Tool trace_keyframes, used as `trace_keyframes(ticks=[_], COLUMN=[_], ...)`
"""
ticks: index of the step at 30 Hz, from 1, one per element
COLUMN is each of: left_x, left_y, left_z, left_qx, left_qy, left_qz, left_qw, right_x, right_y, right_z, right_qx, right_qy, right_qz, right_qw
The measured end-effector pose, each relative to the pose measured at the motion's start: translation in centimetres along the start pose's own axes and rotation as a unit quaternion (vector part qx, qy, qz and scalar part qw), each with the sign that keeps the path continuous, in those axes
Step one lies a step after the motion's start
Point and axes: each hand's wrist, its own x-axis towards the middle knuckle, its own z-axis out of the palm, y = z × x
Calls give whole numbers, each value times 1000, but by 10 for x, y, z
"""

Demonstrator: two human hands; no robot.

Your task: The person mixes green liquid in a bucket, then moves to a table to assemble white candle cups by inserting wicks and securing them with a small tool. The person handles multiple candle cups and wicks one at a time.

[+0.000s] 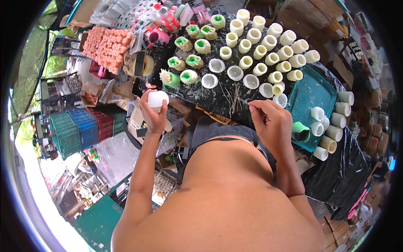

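Note:
My left hand is closed around a small white cup-shaped piece, held up at the table's near left edge. Its round pale top faces up. My right hand has thumb and fingertips pinched together at the table's near edge, on the end of a thin wick-like stick. Beside those fingertips a loose bunch of similar thin sticks lies on the black table cover. Just beyond them stand several translucent white cups, one of them close to my right hand.
Rows of cream cylindrical moulds fill the far right. Green-filled cream pieces stand far left. A teal tray holds small white cups and a green cup. Orange pieces and stacked crates are at left.

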Motion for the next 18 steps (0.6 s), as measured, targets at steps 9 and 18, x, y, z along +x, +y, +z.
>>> trace_keyframes(ticks=[9, 18], left_x=[-25, 1], left_y=[-24, 8], left_z=[-44, -82], left_qx=[-139, -235], left_qy=[182, 7], left_qz=[-52, -55], left_qw=[972, 970], right_x=[11, 14], right_y=[-15, -60], right_z=[19, 54], right_qx=[13, -58], right_qy=[21, 31], right_qz=[1, -26], right_qw=[1000, 997])
